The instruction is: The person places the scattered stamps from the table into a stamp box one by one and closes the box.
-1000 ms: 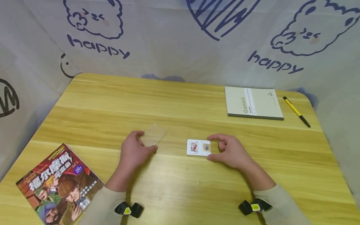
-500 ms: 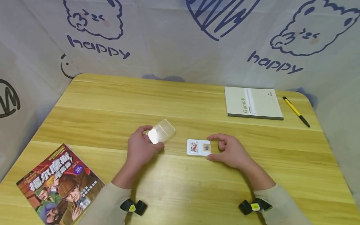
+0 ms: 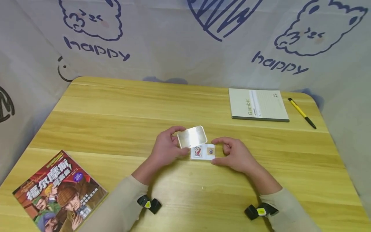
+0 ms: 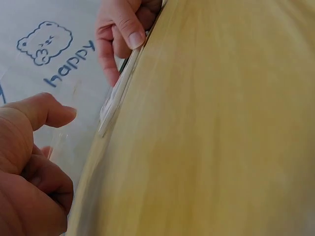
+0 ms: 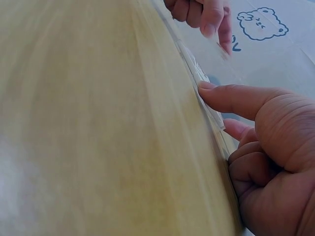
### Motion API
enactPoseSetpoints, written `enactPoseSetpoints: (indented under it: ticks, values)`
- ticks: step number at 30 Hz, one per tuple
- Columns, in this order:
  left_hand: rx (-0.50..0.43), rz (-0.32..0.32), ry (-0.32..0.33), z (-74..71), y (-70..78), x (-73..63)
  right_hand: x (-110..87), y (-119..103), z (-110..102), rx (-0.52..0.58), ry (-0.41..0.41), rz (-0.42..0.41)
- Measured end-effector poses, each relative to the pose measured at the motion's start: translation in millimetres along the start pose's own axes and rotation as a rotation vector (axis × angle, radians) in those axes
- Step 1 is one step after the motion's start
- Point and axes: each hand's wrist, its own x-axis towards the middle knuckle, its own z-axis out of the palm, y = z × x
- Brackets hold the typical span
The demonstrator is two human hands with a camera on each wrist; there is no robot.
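My left hand [image 3: 166, 148] pinches a clear plastic lid [image 3: 192, 137] by its left end, thumb on the near edge and a finger on the far edge. The lid is raised and tilted, shining with reflected light, and overlaps the top left of a small flat white box [image 3: 204, 157]. Two small pictured cards show side by side in the box, which lies on the table. Thumb and index finger of my right hand [image 3: 239, 156] grip the box's right end from its near and far sides. In the right wrist view the thumb presses the edge of the box [image 5: 211, 110].
The wooden table [image 3: 121, 129] carries a notebook [image 3: 266, 104] and a yellow and black pen [image 3: 302, 112] at the back right. A comic-style book [image 3: 59, 193] lies at the front left. A white drawn-on curtain [image 3: 162, 42] hangs behind.
My left hand has carried the clear lid rightward from the left, turning it more level, until it overlaps the box. The right hand and box have stayed put; the head view has shifted slightly.
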Motion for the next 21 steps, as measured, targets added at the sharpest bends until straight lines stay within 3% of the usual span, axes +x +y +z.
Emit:
enactPoseSetpoints:
  ticks: [10,21]
  values:
    - [0.027,-0.013,-0.185,14.0,0.8,9.4,-0.3,0.3,0.0,-0.011,0.007,0.002]
    - [0.095,0.034,-0.270,18.7,-0.1,11.6,-4.0,1.7,-1.3,0.017,0.039,-0.028]
